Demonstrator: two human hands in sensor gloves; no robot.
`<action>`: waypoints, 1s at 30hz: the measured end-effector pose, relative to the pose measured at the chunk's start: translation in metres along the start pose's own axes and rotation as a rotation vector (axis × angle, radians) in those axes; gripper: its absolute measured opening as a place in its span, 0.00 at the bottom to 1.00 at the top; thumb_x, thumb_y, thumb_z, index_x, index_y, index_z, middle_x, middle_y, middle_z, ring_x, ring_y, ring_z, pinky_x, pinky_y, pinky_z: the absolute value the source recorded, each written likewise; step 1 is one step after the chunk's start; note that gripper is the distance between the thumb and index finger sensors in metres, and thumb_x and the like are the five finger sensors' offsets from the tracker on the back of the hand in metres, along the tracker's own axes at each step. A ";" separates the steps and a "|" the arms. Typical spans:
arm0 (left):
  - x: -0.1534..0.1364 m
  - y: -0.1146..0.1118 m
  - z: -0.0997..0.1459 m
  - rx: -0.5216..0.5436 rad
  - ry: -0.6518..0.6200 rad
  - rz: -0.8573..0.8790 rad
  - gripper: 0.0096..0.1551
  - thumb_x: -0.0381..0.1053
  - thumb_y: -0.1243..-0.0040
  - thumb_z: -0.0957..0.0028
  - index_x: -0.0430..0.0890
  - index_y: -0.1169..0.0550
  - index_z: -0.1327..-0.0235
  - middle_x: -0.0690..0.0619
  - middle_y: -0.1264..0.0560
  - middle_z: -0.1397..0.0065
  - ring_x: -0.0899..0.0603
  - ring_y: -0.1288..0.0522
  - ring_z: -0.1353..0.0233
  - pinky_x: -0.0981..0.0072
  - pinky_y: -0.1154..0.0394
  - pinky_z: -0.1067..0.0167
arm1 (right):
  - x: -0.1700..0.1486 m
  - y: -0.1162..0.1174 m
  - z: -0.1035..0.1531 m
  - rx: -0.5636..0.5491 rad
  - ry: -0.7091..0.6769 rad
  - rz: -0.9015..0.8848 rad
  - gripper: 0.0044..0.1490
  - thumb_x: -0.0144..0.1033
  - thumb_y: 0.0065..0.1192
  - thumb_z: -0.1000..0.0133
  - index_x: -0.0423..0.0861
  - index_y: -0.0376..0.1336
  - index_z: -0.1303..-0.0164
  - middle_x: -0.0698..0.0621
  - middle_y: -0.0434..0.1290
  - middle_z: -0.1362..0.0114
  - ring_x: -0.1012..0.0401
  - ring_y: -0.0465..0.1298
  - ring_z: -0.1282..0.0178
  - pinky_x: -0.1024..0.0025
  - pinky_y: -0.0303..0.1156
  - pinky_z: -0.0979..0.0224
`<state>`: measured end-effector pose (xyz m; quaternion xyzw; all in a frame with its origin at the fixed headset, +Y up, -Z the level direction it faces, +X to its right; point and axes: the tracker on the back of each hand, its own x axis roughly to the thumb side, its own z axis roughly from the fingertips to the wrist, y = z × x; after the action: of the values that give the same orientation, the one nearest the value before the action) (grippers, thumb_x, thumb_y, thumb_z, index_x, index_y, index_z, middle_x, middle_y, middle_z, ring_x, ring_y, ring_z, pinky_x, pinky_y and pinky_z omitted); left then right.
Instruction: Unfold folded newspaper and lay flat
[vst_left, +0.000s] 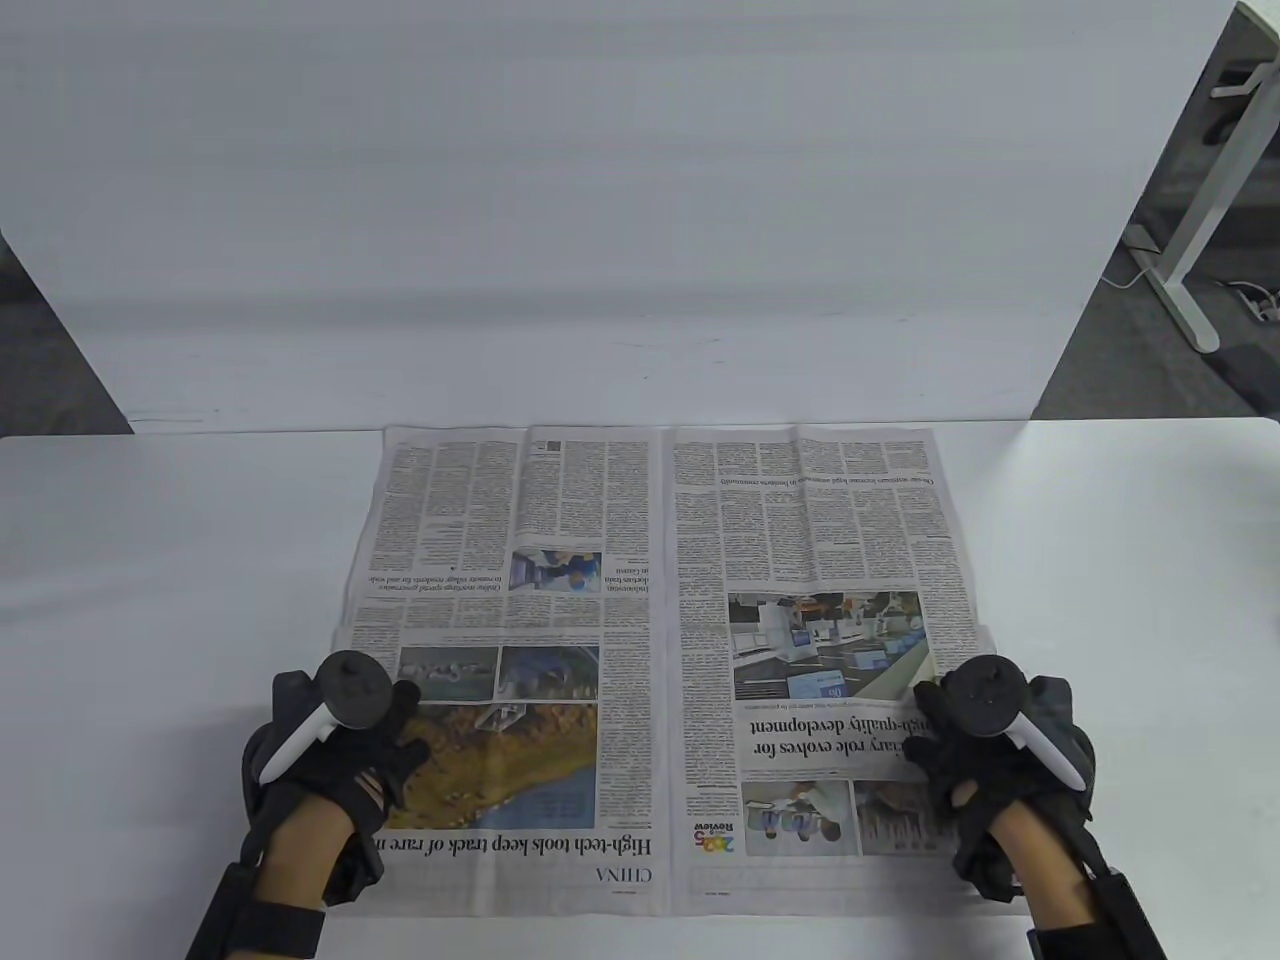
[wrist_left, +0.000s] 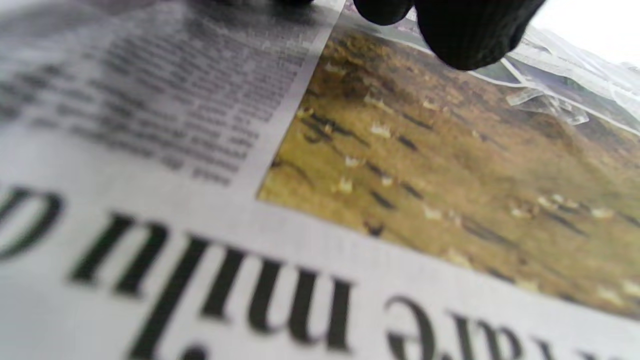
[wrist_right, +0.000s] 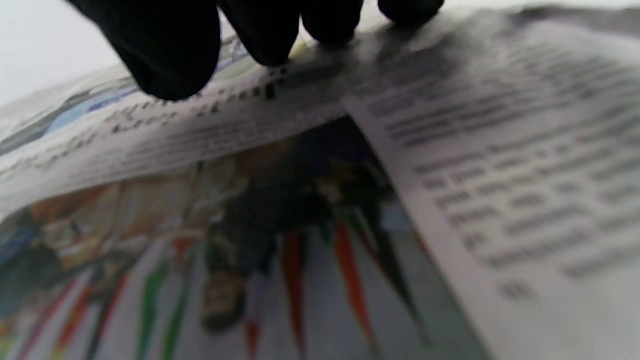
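The newspaper (vst_left: 660, 660) lies opened out as a two-page spread on the white worktop (vst_left: 1120, 600), near its front edge. The left hand (vst_left: 335, 745) rests on the left page, fingers spread; the right hand (vst_left: 985, 745) presses flat on the right page, fingers spread

white table (vst_left: 1100, 560), white backdrop board (vst_left: 600, 200), desk leg (vst_left: 1195, 230), floor cables (vst_left: 1255, 295)

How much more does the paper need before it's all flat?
Almost there. The printed black-and-white newspaper is already opened into two pages on the white table. The black-gloved left hand and black-gloved right hand rest on its near corners. Left: flattening the slightly raised right edge.
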<state>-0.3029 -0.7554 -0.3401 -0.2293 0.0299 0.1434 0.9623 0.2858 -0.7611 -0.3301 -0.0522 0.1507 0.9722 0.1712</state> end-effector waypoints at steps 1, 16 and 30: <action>0.000 0.001 0.002 -0.009 0.006 -0.006 0.40 0.55 0.43 0.49 0.53 0.42 0.23 0.38 0.55 0.17 0.21 0.57 0.21 0.23 0.52 0.29 | 0.000 0.000 0.001 0.008 0.001 0.002 0.44 0.49 0.66 0.49 0.45 0.58 0.24 0.37 0.52 0.15 0.30 0.47 0.20 0.22 0.46 0.31; 0.005 0.008 0.030 -0.049 0.102 -0.065 0.34 0.46 0.43 0.49 0.48 0.34 0.26 0.37 0.38 0.22 0.18 0.41 0.25 0.26 0.42 0.32 | 0.009 -0.016 0.033 0.043 0.059 0.075 0.35 0.49 0.67 0.49 0.41 0.73 0.37 0.35 0.72 0.26 0.31 0.67 0.26 0.27 0.57 0.32; 0.169 -0.020 0.001 -0.018 -0.192 -0.183 0.41 0.57 0.46 0.48 0.55 0.46 0.23 0.40 0.59 0.18 0.18 0.56 0.22 0.24 0.49 0.30 | 0.181 0.030 0.011 0.079 -0.135 0.120 0.42 0.48 0.63 0.48 0.47 0.57 0.23 0.39 0.53 0.14 0.30 0.51 0.18 0.24 0.48 0.29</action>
<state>-0.1356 -0.7276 -0.3519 -0.2249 -0.0846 0.0765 0.9677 0.1051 -0.7270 -0.3389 0.0295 0.1799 0.9753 0.1245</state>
